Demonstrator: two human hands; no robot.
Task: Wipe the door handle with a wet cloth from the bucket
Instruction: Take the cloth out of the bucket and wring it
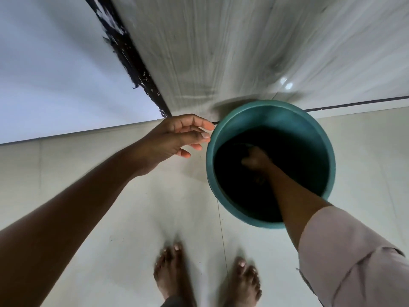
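You stand barefoot on a pale tiled floor [132,196] by a door [221,52], left hand [174,136] loosely spread beside the bucket [327,138], right hand [256,160] sunk in its dark inside, grip unclear

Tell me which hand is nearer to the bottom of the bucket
Right. The right hand is reaching down inside the teal bucket, deep in its dark interior. The left hand is outside, open, beside the rim on the bucket's left.
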